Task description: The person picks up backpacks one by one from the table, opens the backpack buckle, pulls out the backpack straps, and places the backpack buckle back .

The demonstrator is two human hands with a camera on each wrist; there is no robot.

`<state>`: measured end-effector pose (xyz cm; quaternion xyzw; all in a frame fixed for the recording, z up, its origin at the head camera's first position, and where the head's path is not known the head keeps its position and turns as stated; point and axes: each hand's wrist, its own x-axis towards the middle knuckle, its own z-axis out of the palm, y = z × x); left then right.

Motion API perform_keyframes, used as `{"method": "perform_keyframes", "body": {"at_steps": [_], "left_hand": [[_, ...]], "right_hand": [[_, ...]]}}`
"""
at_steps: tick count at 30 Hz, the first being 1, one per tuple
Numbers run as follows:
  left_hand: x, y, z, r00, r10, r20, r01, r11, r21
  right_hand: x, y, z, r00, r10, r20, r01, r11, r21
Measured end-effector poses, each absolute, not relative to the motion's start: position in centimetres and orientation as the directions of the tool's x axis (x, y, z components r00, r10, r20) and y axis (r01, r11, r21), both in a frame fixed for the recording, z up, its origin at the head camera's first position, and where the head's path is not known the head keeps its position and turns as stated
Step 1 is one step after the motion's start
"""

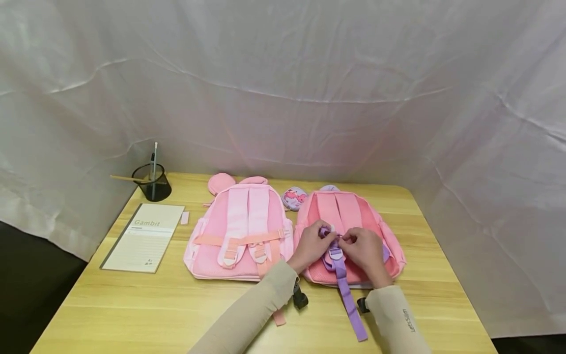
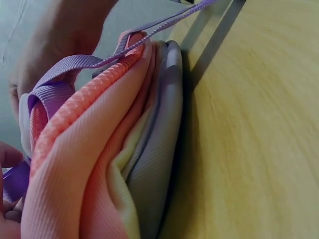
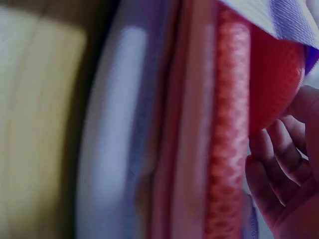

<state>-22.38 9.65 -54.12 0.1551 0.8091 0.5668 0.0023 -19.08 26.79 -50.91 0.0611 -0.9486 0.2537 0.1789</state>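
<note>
On the table's right half lies a coral-pink backpack [image 1: 325, 209], back panel up, with purple straps. Over its lower middle, my left hand [image 1: 315, 244] pinches purple webbing [image 1: 325, 231] beside the strap ends. My right hand [image 1: 363, 247] meets it from the right, fingertips pinching the same webbing; its exact grip is partly hidden. Below them sits a white buckle [image 1: 336, 253], and a loose purple strap end [image 1: 352, 307] runs toward the front. In the right wrist view, the right fingers [image 3: 286, 149] curl beside a red mesh strap pad [image 3: 276, 74].
A light pink backpack [image 1: 212, 231] lies to the left, an orange strap [image 1: 203, 240] across its shoulder straps. Beyond it are a notebook [image 1: 146, 241], a small eraser-like piece [image 1: 184, 218] and a black mesh pen cup [image 1: 155, 189]. A grey curtain [image 1: 283, 123] stands behind the table.
</note>
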Motion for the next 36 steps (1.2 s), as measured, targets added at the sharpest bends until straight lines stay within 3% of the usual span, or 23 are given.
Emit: {"method": "perform_keyframes", "body": {"at_steps": [6, 17, 27, 36], "left_hand": [[-22.45, 9.56, -53.81, -0.957, 0.24, 0.162, 0.228, 0.277, 0.933], [-22.6, 9.59, -53.89, -0.952, 0.241, 0.189, 0.249, 0.25, 0.936], [-22.44, 9.61, -53.93, -0.955, 0.245, 0.164, 0.217, 0.207, 0.954], [-22.37, 9.53, -53.9, -0.953, 0.248, 0.176, 0.229, 0.204, 0.952]], "right_hand": [[-19.01, 27.21, -51.32, -0.938, 0.019, 0.346, -0.158, 0.865, -0.476], [-19.23, 26.86, -51.1, -0.901, -0.03, 0.433, -0.222, 0.889, -0.401], [-18.96, 27.1, -51.21, -0.92, 0.012, 0.392, -0.161, 0.9, -0.405], [-19.19, 26.98, -51.35, -0.883, 0.0, 0.469, -0.2, 0.905, -0.375]]}}
